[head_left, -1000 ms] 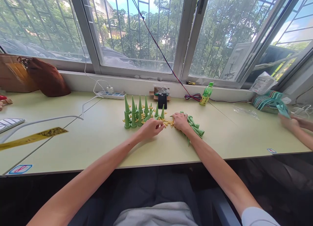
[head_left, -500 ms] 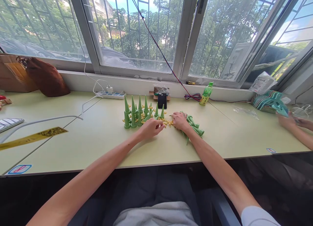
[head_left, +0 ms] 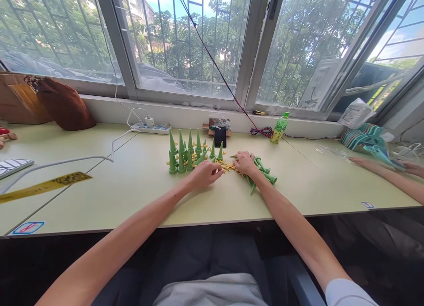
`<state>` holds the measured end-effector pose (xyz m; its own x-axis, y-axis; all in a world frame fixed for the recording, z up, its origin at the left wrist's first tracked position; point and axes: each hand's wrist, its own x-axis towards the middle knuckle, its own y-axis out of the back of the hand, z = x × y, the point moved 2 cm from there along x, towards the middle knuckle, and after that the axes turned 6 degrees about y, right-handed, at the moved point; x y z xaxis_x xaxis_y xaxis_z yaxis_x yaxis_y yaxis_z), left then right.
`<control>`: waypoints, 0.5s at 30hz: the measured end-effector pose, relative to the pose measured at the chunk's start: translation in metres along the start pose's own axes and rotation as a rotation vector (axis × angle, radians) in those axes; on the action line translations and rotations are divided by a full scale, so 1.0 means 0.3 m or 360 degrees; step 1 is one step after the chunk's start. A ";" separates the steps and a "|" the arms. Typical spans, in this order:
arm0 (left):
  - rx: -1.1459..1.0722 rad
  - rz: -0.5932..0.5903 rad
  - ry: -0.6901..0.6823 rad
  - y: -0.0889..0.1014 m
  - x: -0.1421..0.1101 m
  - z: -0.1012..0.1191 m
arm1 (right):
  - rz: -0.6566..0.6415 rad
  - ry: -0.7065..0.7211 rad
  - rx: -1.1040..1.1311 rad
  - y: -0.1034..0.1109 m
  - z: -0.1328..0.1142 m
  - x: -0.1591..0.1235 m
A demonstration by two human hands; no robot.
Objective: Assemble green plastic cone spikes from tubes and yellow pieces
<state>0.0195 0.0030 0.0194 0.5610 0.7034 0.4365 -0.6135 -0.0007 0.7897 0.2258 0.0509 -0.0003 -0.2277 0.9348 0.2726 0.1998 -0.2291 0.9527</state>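
Note:
My left hand (head_left: pixel 206 173) is closed, its fingers curled beside a heap of small yellow pieces (head_left: pixel 227 165). A slim green cone (head_left: pixel 213 159) sticks out past its fingers, apparently in its grip. Several green cones (head_left: pixel 172 163) stand upright in rows to the left, with yellow bits fixed to their sides. On the other side of the yellow heap, my right hand (head_left: pixel 244 163) bends its fingers down at the edge of a pile of loose green cones (head_left: pixel 270 178). What its fingertips hold, if anything, is hidden.
Behind the cones lies a black phone (head_left: pixel 220 137) against a small box. A drink bottle (head_left: pixel 280 127), a coiled cable (head_left: pixel 261 131) and a power strip (head_left: pixel 150 128) line the window sill. At right, another person's hands (head_left: pixel 367 164) work near teal pieces (head_left: pixel 366 136).
My two hands stay almost in place, with only slight finger movement at the right. The other person's hand at the far right has reached further left along the table.

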 end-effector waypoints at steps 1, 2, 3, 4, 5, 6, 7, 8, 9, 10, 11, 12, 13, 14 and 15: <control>0.0007 -0.0002 0.0001 0.000 0.000 0.000 | -0.0022 -0.0005 0.0001 0.000 0.001 0.001; 0.0013 -0.0005 0.0002 0.000 0.000 0.000 | -0.0040 -0.0006 -0.0002 0.000 0.002 0.003; 0.0017 -0.0009 0.0004 -0.001 0.000 0.000 | -0.0054 -0.0005 -0.0007 -0.001 0.002 0.004; 0.0019 -0.0016 0.0008 -0.001 0.000 0.000 | -0.0068 -0.0004 -0.0015 -0.001 0.002 0.004; 0.0020 -0.0024 0.0015 -0.001 0.000 0.001 | -0.0080 -0.0004 -0.0023 -0.001 0.002 0.005; 0.0021 -0.0033 0.0022 -0.001 -0.001 0.001 | -0.0091 -0.0005 -0.0030 -0.002 0.001 0.005; 0.0022 -0.0040 0.0029 -0.001 -0.001 0.002 | -0.0099 -0.0006 -0.0035 -0.002 0.001 0.005; 0.0023 -0.0045 0.0034 0.000 -0.001 0.002 | -0.0103 -0.0008 -0.0035 -0.002 0.001 0.004; 0.0023 -0.0049 0.0036 0.000 -0.001 0.003 | -0.0105 -0.0011 -0.0030 -0.002 0.000 0.003; 0.0020 -0.0051 0.0035 0.000 -0.001 0.003 | -0.0108 -0.0012 -0.0019 -0.001 0.000 0.002; 0.0015 -0.0053 0.0032 0.001 -0.002 0.004 | -0.0108 -0.0011 -0.0006 -0.001 -0.001 0.001; 0.0013 -0.0055 0.0033 0.002 -0.002 0.004 | -0.0106 -0.0007 0.0005 0.000 -0.002 0.000; 0.0011 -0.0056 0.0033 0.002 -0.003 0.004 | -0.0103 -0.0002 0.0016 0.001 -0.004 -0.001; 0.0008 -0.0056 0.0034 0.003 -0.004 0.003 | -0.0098 0.0006 0.0028 0.001 -0.006 -0.003; 0.0006 -0.0056 0.0034 0.004 -0.005 0.003 | -0.0091 0.0016 0.0040 0.002 -0.009 -0.004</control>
